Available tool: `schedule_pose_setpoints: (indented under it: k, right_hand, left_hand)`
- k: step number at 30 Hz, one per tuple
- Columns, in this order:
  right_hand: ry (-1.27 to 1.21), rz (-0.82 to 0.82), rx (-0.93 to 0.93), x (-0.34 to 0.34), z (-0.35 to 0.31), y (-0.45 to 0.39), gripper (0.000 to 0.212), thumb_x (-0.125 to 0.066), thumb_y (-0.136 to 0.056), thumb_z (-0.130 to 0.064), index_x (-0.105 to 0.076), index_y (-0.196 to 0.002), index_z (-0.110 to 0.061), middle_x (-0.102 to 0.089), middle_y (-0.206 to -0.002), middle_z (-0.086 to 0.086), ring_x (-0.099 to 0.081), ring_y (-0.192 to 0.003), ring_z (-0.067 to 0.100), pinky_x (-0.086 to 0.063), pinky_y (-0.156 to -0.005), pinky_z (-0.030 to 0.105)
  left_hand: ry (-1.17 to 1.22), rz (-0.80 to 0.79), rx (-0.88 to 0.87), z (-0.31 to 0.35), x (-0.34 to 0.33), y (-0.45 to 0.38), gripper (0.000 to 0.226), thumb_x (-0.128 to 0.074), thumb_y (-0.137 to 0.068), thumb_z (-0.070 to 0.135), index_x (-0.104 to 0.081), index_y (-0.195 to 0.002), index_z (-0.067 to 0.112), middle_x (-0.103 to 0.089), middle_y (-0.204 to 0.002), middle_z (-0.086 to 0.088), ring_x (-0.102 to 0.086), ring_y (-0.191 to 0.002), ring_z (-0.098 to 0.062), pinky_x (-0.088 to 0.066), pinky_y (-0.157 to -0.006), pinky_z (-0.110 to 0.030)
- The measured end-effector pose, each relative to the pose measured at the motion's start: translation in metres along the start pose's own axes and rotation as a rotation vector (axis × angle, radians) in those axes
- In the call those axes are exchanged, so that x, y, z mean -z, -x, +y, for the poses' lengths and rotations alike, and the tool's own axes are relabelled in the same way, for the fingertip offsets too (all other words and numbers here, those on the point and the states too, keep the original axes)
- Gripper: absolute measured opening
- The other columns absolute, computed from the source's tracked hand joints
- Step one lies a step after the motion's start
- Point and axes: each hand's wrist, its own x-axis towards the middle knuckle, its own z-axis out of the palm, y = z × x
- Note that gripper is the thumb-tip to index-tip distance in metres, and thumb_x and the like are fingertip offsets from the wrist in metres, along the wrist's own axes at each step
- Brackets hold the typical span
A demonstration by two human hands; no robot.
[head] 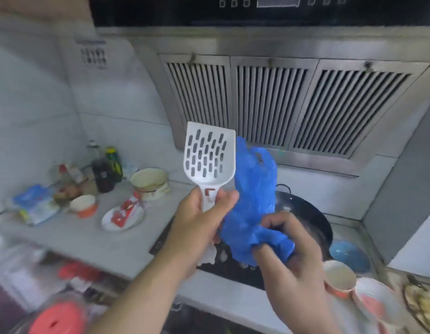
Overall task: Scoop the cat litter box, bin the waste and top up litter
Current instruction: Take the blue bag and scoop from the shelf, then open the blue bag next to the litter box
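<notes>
We've got the white slotted plastic litter scoop (209,155) gripped in our left hand (199,213), the crumpled blue plastic bag (252,203) clutched in our right hand (291,251), above the countertop's front edge (117,247) — no litter box visible, everything seemingly ahead.

Matt white plastic scoop (208,153); thin crinkled blue plastic bag (252,196) (slightly glossy); brushed metal hood (293,102).

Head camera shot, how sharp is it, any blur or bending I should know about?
Head view: the slotted white scoop and blue plastic bag are fairly sharp; the worktop clutter at left and the lower edges smear with motion blur; the range hood lines bow from wide-angle distortion; light is soft and even.
</notes>
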Motion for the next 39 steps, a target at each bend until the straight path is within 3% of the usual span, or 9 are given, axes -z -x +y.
schedule_pose_setpoints:
  k: [3, 6, 12, 17, 23, 26, 29, 35, 39]
  right_hand:
    - [0.016, -0.136, -0.010, -0.041, 0.002, 0.017, 0.010, -0.060, -0.067, -0.007, -0.056, -0.074, -0.013, -0.055, -0.068, -0.008, -0.046, -0.058, 0.006, -0.036, -0.056, 0.014]
    - [-0.060, -0.226, -0.053, -0.085, 0.001, 0.028, 0.011, -0.058, -0.066, -0.017, -0.053, -0.072, -0.009, -0.052, -0.064, -0.007, -0.042, -0.056, 0.005, -0.036, -0.054, 0.014]
    - [-0.077, -0.326, -0.127, -0.188, -0.003, 0.047, 0.007, -0.055, -0.065, -0.002, -0.051, -0.071, -0.003, -0.050, -0.065, 0.004, -0.042, -0.059, 0.008, -0.037, -0.054, 0.016]
    - [-0.038, -0.508, -0.158, -0.253, -0.002, 0.074, 0.013, -0.059, -0.064, -0.004, -0.056, -0.076, -0.009, -0.054, -0.072, -0.006, -0.047, -0.063, 0.010, -0.039, -0.059, 0.019]
    - [-0.096, -0.685, -0.221, -0.299, 0.009, 0.095, 0.013, -0.061, -0.066, -0.003, -0.059, -0.078, -0.009, -0.058, -0.074, 0.001, -0.051, -0.064, 0.008, -0.042, -0.058, 0.019]
    - [-0.156, -0.812, -0.261, -0.315, 0.025, 0.095, 0.015, -0.059, -0.065, -0.003, -0.059, -0.078, -0.011, -0.058, -0.075, 0.002, -0.051, -0.065, 0.012, -0.041, -0.058, 0.025]
    - [-0.262, -0.935, -0.303, -0.325, 0.040, 0.094, 0.014, -0.058, -0.067, -0.004, -0.060, -0.080, -0.008, -0.057, -0.073, 0.000, -0.051, -0.065, 0.011, -0.040, -0.059, 0.022]
    - [-0.355, -1.256, -0.404, -0.345, 0.061, 0.101, 0.021, -0.062, -0.071, -0.034, -0.067, -0.083, -0.018, -0.064, -0.092, 0.011, -0.059, -0.087, 0.022, -0.043, -0.076, 0.035]
    - [-0.348, -1.356, -0.470, -0.376, 0.056, 0.128, 0.055, -0.065, -0.070, -0.053, -0.066, -0.084, 0.000, -0.064, -0.089, 0.017, -0.060, -0.085, 0.020, -0.046, -0.080, 0.035]
  left_hand:
    - [0.106, 0.043, 0.074, -0.013, 0.045, 0.017, 0.041, -0.077, -0.081, 0.029, -0.060, -0.107, 0.003, -0.071, -0.087, -0.005, -0.067, -0.082, -0.025, -0.050, -0.074, -0.041]
    - [0.105, 0.111, 0.125, -0.023, 0.097, 0.028, 0.018, -0.077, -0.086, 0.015, -0.060, -0.093, 0.010, -0.072, -0.079, -0.005, -0.068, -0.073, -0.023, -0.053, -0.062, -0.029]
    - [0.005, 0.268, 0.198, -0.048, 0.215, 0.046, 0.012, -0.076, -0.085, 0.019, -0.064, -0.085, 0.018, -0.071, -0.076, -0.005, -0.063, -0.059, -0.017, -0.045, -0.050, -0.031]
    - [0.105, 0.364, 0.245, -0.067, 0.301, 0.061, 0.030, -0.079, -0.083, 0.037, -0.069, -0.102, 0.015, -0.075, -0.103, -0.018, -0.073, -0.094, -0.041, -0.055, -0.081, -0.061]
    - [0.122, 0.412, 0.313, -0.092, 0.349, 0.086, 0.036, -0.080, -0.081, 0.015, -0.062, -0.100, -0.010, -0.065, -0.100, -0.040, -0.068, -0.084, -0.042, -0.051, -0.073, -0.049]
    - [0.077, 0.542, 0.312, -0.102, 0.366, 0.095, 0.034, -0.081, -0.070, 0.005, -0.067, -0.100, -0.002, -0.072, -0.096, -0.027, -0.071, -0.079, -0.037, -0.054, -0.065, -0.039]
    - [0.103, 0.695, 0.277, -0.107, 0.377, 0.111, 0.028, -0.074, -0.073, -0.009, -0.065, -0.095, 0.006, -0.069, -0.090, -0.017, -0.068, -0.078, -0.030, -0.055, -0.070, -0.042]
    - [0.044, 1.016, 0.244, -0.121, 0.390, 0.159, 0.036, -0.075, -0.071, -0.007, -0.056, -0.077, 0.024, -0.064, -0.078, -0.001, -0.059, -0.076, -0.021, -0.050, -0.079, -0.041]
    - [0.080, 1.184, 0.226, -0.129, 0.389, 0.215, 0.036, -0.071, -0.075, -0.012, -0.051, -0.082, 0.018, -0.062, -0.076, 0.001, -0.058, -0.074, -0.019, -0.050, -0.075, -0.037]
